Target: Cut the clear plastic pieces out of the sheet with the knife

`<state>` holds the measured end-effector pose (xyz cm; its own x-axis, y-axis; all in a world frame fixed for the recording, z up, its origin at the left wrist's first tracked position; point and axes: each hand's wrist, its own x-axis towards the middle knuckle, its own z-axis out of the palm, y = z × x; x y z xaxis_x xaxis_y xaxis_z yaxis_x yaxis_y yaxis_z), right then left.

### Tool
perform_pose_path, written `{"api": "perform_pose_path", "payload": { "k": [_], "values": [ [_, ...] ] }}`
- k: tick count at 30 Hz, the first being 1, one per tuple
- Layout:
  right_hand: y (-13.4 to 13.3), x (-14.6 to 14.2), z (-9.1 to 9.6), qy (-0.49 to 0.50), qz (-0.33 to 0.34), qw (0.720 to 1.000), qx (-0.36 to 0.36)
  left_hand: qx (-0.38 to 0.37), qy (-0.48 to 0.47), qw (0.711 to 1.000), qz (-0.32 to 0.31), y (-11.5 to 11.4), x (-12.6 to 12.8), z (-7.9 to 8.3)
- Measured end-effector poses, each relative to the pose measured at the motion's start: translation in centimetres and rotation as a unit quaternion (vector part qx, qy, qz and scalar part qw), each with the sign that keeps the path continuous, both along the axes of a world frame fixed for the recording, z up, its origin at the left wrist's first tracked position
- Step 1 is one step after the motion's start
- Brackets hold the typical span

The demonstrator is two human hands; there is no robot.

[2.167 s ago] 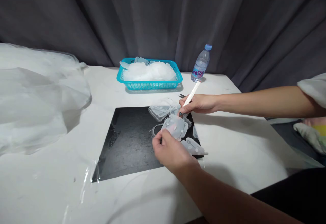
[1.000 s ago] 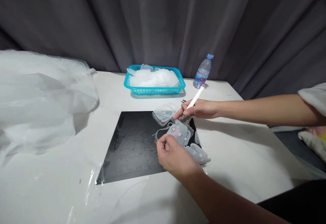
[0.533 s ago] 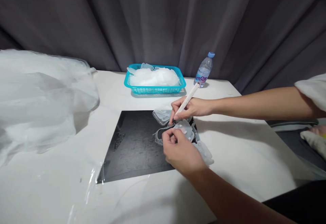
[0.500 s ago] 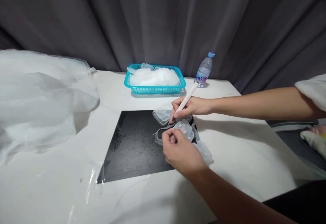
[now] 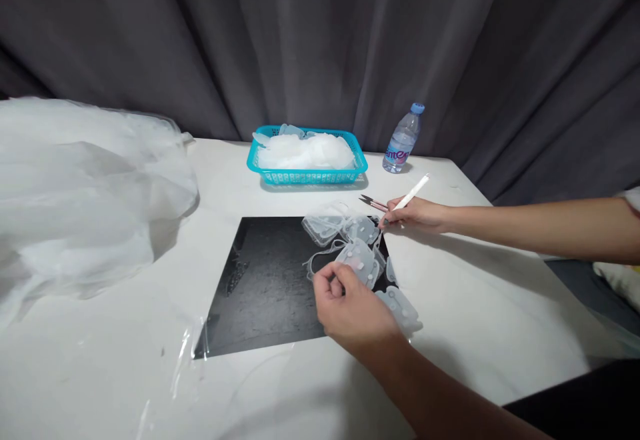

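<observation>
My left hand [image 5: 350, 307] is closed in a pinch at the edge of a translucent plastic piece [image 5: 357, 260] with round white dots. That piece lies over a black mat [image 5: 260, 293]; the fingertips are partly hidden. My right hand [image 5: 413, 215] grips a slim white pen-like tool [image 5: 411, 192], its tail tilted up to the right. Beside those fingers are small thread snips [image 5: 374, 203] with dark blades pointing left; whether the fingers touch them I cannot tell. More translucent pieces [image 5: 323, 223] lie at the mat's right side, and a thin clear strand [image 5: 317, 257] loops by the left hand.
A turquoise basket [image 5: 310, 177] heaped with white translucent pieces stands at the back. Right of it is a water bottle [image 5: 401, 140]. A large whitish plastic bag [image 5: 90, 193] covers the table's left side. Behind the white table [image 5: 125, 360] hangs a dark curtain [image 5: 300, 40].
My right hand has moved right, away from the pieces and my left hand, with the white tool still in it. The thread snips now show. My left hand stays nearly in place.
</observation>
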<state>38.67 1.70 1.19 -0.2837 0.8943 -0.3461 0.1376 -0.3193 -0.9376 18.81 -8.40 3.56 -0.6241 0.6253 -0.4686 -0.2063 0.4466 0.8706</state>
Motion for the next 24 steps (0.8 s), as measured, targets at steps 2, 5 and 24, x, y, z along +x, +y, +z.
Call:
{"api": "perform_pose_path", "payload": {
  "k": [2, 5, 24],
  "values": [
    [0.0, 0.1, 0.9, 0.025, 0.011, 1.000, -0.007, 0.006, -0.006, 1.000, -0.004, 0.0, 0.5, 0.2],
    [0.1, -0.2, 2.9, 0.082, 0.115, 0.989, -0.043, 0.031, -0.047, 0.998, 0.009, 0.3, 1.2, 1.3],
    [-1.6, 0.1, 17.1, 0.020, 0.166, 0.959, 0.231, 0.112, -0.216, 0.966, -0.090, -0.7, 7.6, 11.3]
  ]
}}
